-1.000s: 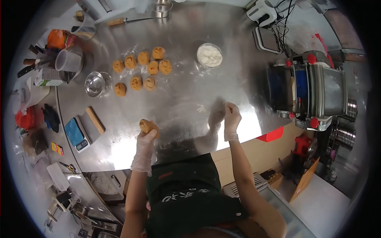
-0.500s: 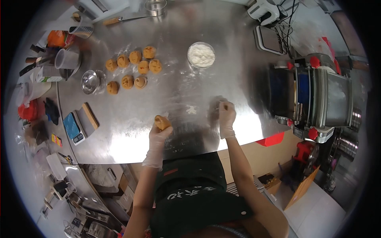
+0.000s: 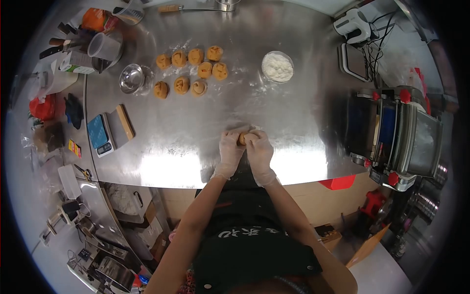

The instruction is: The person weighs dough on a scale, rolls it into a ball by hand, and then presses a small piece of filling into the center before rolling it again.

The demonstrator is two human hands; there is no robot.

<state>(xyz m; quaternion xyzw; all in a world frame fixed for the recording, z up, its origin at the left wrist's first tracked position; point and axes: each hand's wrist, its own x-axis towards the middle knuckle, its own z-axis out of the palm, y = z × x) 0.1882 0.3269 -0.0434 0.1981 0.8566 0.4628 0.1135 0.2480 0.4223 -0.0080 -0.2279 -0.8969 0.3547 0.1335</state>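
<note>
Both gloved hands meet over the steel table near its front edge. Between them is a brown dough ball (image 3: 242, 140), mostly covered by the fingers. My left hand (image 3: 229, 153) curls round its left side. My right hand (image 3: 261, 153) closes on the other side, its thumb and fingers at a paler rounded patch on top. Farther back lie several brown dough balls (image 3: 181, 85) in loose rows, with flour smears around them. Behind my hands and to the right stands a clear bowl of white flour (image 3: 277, 67).
On the left are a glass bowl (image 3: 131, 78), a digital scale (image 3: 101, 134) and a wooden-edged scraper (image 3: 125, 122). A roller machine (image 3: 391, 137) with red knobs occupies the right end. A hand mixer (image 3: 353, 25) sits at the back right, and a long wooden-handled tool (image 3: 170, 8) at the back.
My hands, apart before, have come together. My left hand brought its dough ball rightward and my right hand moved left to meet it. The whole view has shifted slightly.
</note>
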